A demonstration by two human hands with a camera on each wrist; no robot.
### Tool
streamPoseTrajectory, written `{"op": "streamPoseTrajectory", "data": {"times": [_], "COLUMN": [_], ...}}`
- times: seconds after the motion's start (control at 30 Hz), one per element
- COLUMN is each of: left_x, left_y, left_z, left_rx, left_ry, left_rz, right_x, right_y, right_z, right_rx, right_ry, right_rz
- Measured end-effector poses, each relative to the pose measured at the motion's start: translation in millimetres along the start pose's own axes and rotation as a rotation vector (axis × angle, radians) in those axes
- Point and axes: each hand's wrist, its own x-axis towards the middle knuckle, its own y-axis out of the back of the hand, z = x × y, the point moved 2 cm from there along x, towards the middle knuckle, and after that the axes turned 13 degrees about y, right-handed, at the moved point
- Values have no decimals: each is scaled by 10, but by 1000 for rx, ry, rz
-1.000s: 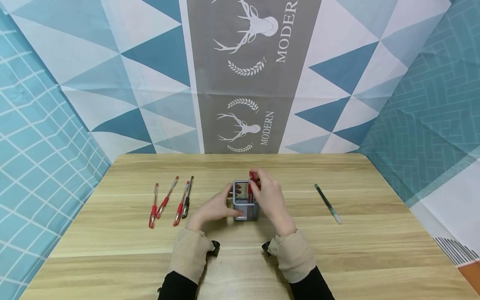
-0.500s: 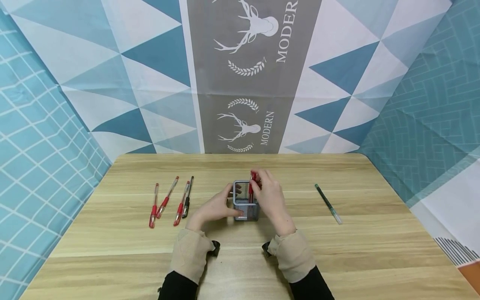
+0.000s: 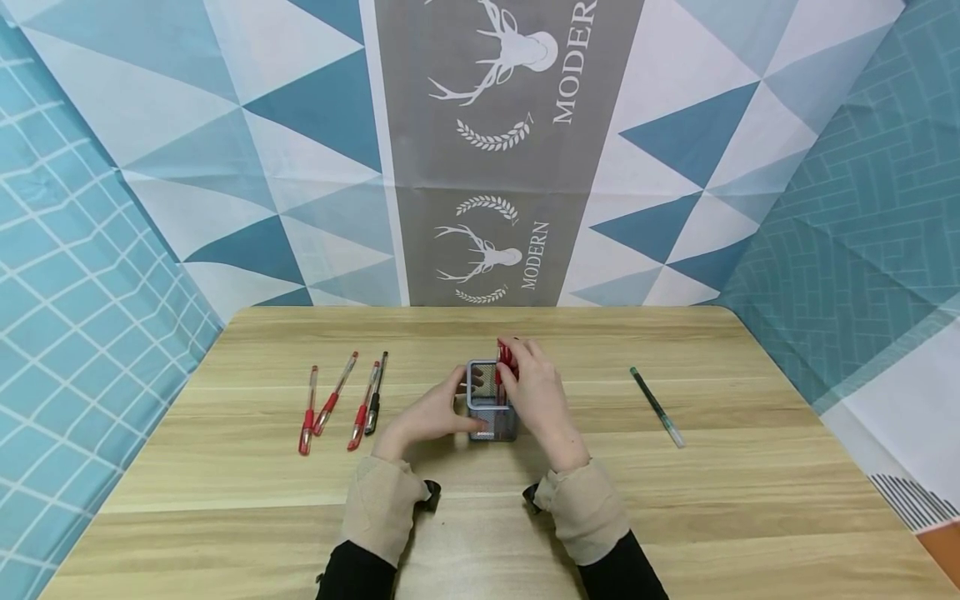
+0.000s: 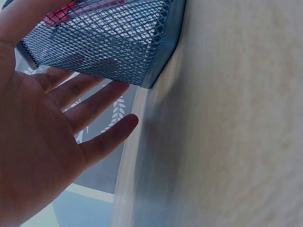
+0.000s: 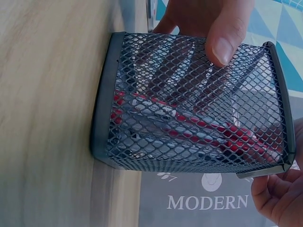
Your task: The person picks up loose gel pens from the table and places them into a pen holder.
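Observation:
A black wire-mesh pen holder [image 3: 492, 427] stands upright on the table before the person. Their left hand [image 3: 431, 417] holds it from the left, thumb on the near wall and fingers round the far side. In the left wrist view, some fingers of the left hand [image 4: 42, 132] stretch out just under the mesh. At the holder's right rim the right hand [image 3: 542, 396] grips the upper part of a red pen [image 3: 499, 373] that reaches down inside. Through the mesh in the right wrist view, red pens [image 5: 234, 142] lean together; their exact number is unclear.
To the left lie red pens [image 3: 308, 417] and a black pen [image 3: 375, 404], roughly parallel. A green pen [image 3: 656, 407] lies slanted on the right side of the wooden table [image 3: 225, 500]. Patterned cloth [image 3: 480, 150] hangs behind the table's far edge.
The right hand has shifted very slightly left at the rim, and the red pen's top leans a little left with it. The left hand and pen holder stay put.

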Motion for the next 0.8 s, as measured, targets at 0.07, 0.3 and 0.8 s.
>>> {"op": "streamPoseTrajectory", "data": {"times": [0.07,0.3,0.8], "left_x": [14,13,-86], "left_y": [0,10,25], "left_z": [-20,-3,124], "left_rx": [9,20,-3], "left_ry": [4,11,-13], "left_rz": [5,10,-23], "right_x": [3,3,18], "right_y": [-5,-6,120], "right_z": [-4,-16,25], "right_rx": [-3,-5,0], "right_ry": [4,5,-10], "right_rz": [-1,5,122]}}
